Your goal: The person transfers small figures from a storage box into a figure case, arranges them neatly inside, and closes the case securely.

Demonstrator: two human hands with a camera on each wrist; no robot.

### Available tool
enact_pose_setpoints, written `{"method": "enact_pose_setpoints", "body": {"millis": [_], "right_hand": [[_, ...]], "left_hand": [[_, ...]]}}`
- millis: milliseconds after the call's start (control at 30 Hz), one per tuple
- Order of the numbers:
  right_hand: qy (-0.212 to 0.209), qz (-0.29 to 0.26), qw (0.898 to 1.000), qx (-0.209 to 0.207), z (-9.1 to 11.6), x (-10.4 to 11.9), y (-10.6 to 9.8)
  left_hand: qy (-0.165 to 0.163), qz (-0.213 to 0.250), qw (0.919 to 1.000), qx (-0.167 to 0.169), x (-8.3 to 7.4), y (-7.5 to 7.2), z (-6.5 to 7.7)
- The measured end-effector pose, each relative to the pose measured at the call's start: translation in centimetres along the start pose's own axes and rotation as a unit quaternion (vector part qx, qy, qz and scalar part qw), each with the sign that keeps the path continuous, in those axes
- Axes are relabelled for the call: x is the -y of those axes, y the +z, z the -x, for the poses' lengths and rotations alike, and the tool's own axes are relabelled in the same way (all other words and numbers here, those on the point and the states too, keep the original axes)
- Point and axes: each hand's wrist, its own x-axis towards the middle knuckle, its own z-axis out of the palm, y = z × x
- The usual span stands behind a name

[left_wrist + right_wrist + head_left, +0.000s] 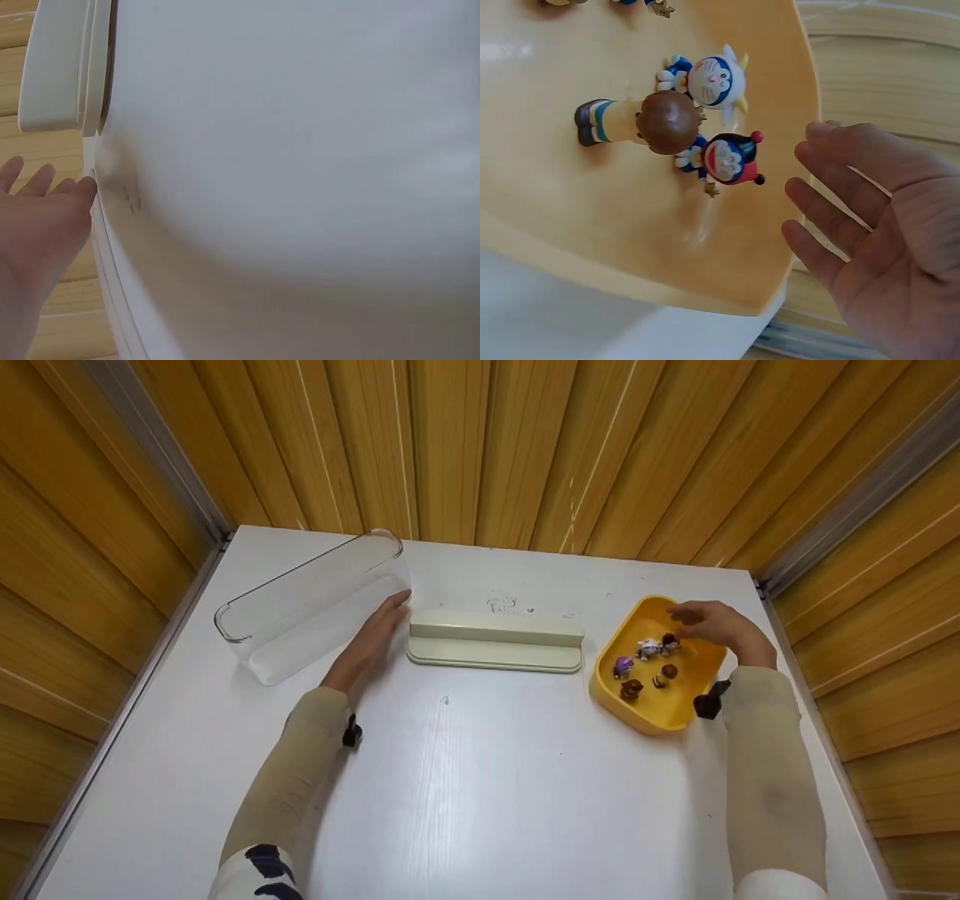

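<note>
My left hand (pixel 375 634) hovers or rests between a clear oblong container (pixel 311 611) and a pale green stepped stand (pixel 495 652), its fingers extended. Nothing is in its grasp; the left wrist view shows the hand (pixel 45 225) near the stand's end (pixel 56 67). Over the far right rim of a yellow bin (pixel 637 720), my right hand (pixel 716 626) reaches with loosely bent fingers, holding nothing. Below it lie small figurines: one with a black-and-red hat (pixel 731 159), one in a white horned hood (pixel 716 81) and a brown-haired one (pixel 667 124).
A purple figurine (pixel 623 667) and a brown one (pixel 631 689) lie nearer the bin's left side. All this stands on a white table (pixel 480 780). Wood-patterned walls (pixel 450 450) enclose its back and sides. Dark scribbles mark the tabletop behind the stand.
</note>
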Motion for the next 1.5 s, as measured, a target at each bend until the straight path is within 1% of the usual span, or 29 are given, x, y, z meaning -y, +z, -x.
{"method": "enact_pose_setpoints", "body": {"millis": [67,167,267,400,467,533,600,667,800,900,1000,1033,1100,1167,1233,1367,1433,1500], "right_hand": [[0.021,-0.023,0.999,0.014,-0.1,-0.4,0.1],[0.053,-0.054,0.997,0.027,-0.2,-1.0,0.3],[0.077,-0.065,0.994,0.032,-0.2,-1.5,0.4],[0.094,-0.057,0.993,0.035,-0.3,-1.8,0.6],[0.097,-0.05,0.993,0.034,-0.3,-1.8,0.7],[0.095,-0.036,0.994,0.034,-0.4,-1.9,0.8],[0.093,-0.027,0.995,0.035,-0.5,-2.0,0.8],[0.09,-0.02,0.995,0.037,-0.6,-2.2,0.9],[0.091,-0.036,0.994,0.039,-0.8,-2.1,1.2],[0.09,-0.047,0.994,0.037,-0.8,-1.8,1.4],[0.085,-0.041,0.995,0.033,-0.8,-1.6,1.5],[0.084,-0.039,0.995,0.032,-0.8,-1.6,1.4],[0.081,-0.033,0.996,0.028,-0.8,-1.7,1.3],[0.08,-0.032,0.996,0.021,-0.9,-1.7,1.1],[0.077,-0.031,0.996,0.013,-0.9,-1.8,1.0],[0.063,-0.027,0.998,-0.005,-1.0,-2.0,1.2],[0.056,-0.026,0.998,-0.013,-1.0,-2.1,1.4],[0.051,-0.02,0.998,-0.017,-1.0,-2.3,1.7]], "left_hand": [[-0.01,0.023,0.9997,0.003,0.3,-0.1,-0.2],[-0.013,0.047,0.9988,0.009,0.8,-0.2,-0.5],[-0.024,0.06,0.9978,0.014,1.2,-0.2,-0.7],[-0.045,0.043,0.9979,0.016,1.4,-0.2,-0.9],[-0.044,0.028,0.9986,0.013,1.3,-0.3,-1.1],[-0.037,0.023,0.999,0.014,1.2,-0.2,-1.2],[-0.033,0.029,0.999,0.013,1.1,0.0,-1.3],[-0.038,0.037,0.9985,0.013,1.1,0.2,-1.4],[-0.075,0.064,0.9951,0.009,0.7,0.2,-1.3],[-0.084,0.066,0.9941,0.018,0.2,-0.2,-1.4],[-0.074,0.045,0.9957,0.031,0.0,-0.6,-1.5],[-0.067,0.037,0.9965,0.034,0.0,-0.6,-1.5],[-0.057,0.022,0.9975,0.034,0.2,-0.6,-1.4],[-0.046,0.02,0.9981,0.034,0.3,-0.6,-1.3],[-0.04,0.036,0.9981,0.03,0.4,-0.5,-1.3],[-0.038,0.082,0.9957,0.021,0.4,-0.3,-1.2],[-0.042,0.083,0.9956,0.013,0.5,-0.3,-1.1],[-0.042,0.079,0.9959,0.014,0.7,-0.2,-0.9]]}}
